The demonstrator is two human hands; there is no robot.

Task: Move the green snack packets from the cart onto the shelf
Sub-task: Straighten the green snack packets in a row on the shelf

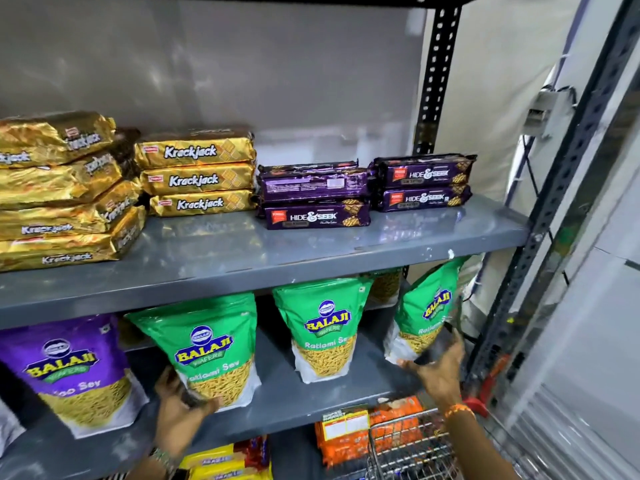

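Grey metal shelving (263, 258) fills the view, slotted black upright (437, 74) at the back right, pale wall behind.

Upper shelf, well above both hands: gold cracker packs (62, 188) stacked high above the left hand, a neater three-high stack (197, 176) just right of them, then two short stacks of purple biscuit packs (313, 195) (424, 183) above the right hand.

Middle shelf (277, 403) is where the hands work. Three green snack packets stand on it:
- left green packet (204, 344) — tilted, leaning left. Left hand (180, 407) grips its lower left corner, fingers curled around the edge, thumb on the front.
- middle green packet (322, 327) — upright, between the two hands, touched by neither.
- right green packet (424, 313) — blurred, tilted with its top to the right, up near the shelf edge above. Right hand (438, 370) is open, fingers spread, at its lower edge; cannot tell if it actually touches.

Purple snack packet (72, 372) stands just left of the left hand. Another pack shows behind the middle and right green ones, mostly hidden.

Below the hands: yellow packs (225, 462) under the left wrist, orange packs (363, 431) under the right hand, wire cart (408, 448) corner just beside the right forearm. Orange band (459, 410) on the right wrist, bracelet (164, 459) on the left.
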